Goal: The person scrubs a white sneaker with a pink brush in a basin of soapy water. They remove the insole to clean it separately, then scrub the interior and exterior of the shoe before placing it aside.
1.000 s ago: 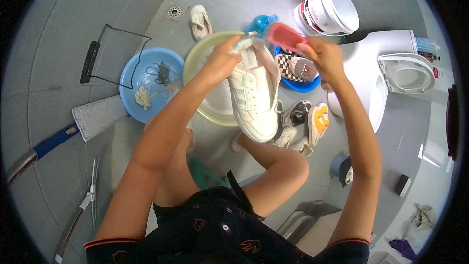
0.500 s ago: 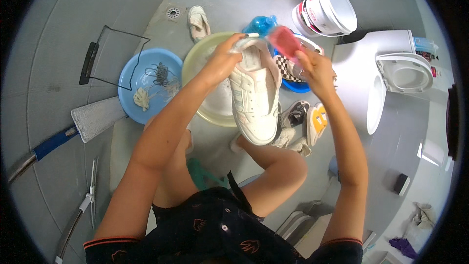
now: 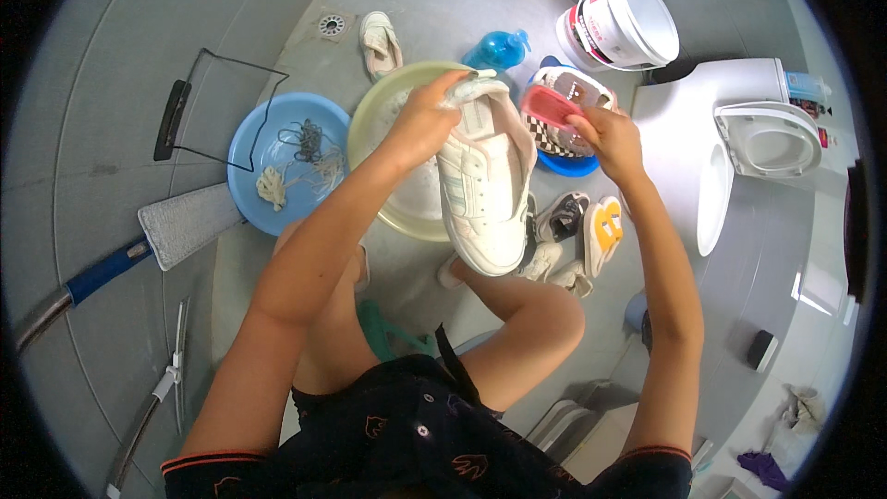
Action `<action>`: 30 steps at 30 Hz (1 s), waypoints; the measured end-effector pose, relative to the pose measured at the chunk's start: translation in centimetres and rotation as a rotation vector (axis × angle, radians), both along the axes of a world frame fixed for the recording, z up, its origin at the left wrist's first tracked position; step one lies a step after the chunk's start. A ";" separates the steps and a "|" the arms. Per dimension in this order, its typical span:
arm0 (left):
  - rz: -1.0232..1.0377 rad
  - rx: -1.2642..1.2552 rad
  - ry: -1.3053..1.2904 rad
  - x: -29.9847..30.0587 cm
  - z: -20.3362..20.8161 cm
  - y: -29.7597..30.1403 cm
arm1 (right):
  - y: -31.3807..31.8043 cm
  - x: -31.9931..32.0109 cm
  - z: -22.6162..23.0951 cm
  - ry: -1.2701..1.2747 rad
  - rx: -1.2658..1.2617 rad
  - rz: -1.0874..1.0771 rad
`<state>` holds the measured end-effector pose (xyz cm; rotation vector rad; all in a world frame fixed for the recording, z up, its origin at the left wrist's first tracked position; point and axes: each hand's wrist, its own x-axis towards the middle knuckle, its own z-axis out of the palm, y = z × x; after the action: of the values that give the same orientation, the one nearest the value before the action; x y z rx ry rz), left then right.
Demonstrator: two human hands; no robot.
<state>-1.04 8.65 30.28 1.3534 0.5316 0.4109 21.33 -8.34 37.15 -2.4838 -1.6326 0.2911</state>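
Over the pale green basin (image 3: 388,208) on the bathroom floor, the left hand (image 3: 423,120) grips a white sneaker (image 3: 485,180) at its heel end, toe pointing back toward the person. Beside it, the right hand (image 3: 608,137) is closed around a pink scrub brush (image 3: 547,106), held just off the shoe. Washing looks underway: laces (image 3: 305,166) lie in the blue basin (image 3: 245,143), and several small shoes (image 3: 577,231) wait nearby.

Grey tiled floor (image 3: 120,65) fills the frame, a round drain (image 3: 332,25) upper centre, a white toilet (image 3: 739,143) at right, daylight glinting off the tiles lower right.
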 end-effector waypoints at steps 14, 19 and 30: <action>-0.055 0.039 0.042 0.4 -0.9 -0.5 | 0.3 -3.1 0.1 0.173 0.091 -0.075; -0.075 -0.020 0.087 -0.1 0.9 -0.9 | 3.6 -6.4 2.0 0.069 0.118 0.120; -0.147 -0.309 0.232 0.4 0.6 -0.9 | -1.8 -0.5 2.2 -0.351 -0.020 0.116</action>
<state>-0.60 7.79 30.85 1.1372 0.6531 0.0467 20.85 -10.13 39.35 -2.5714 -1.9134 -0.1260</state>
